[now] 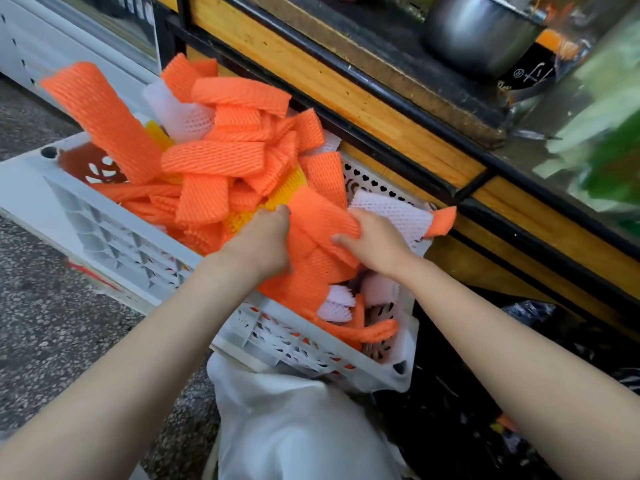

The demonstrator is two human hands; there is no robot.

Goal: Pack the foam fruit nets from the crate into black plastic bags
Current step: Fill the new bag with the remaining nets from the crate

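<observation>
Head view: crate (pixel 114 237) holds orange foam nets (pixel 211 157), black bag (pixel 450 410) seemingly beside.

Speckled grey floor (pixel 41 306) — wooden black-trimmed counter (pixel 346 84) — steel pot (pixel 481 32) atop.

Bright even light, blurred right edge.

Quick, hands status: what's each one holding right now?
Left hand: gripping the orange foam nets in the crate.
Right hand: gripping the same bunch of nets.
</observation>
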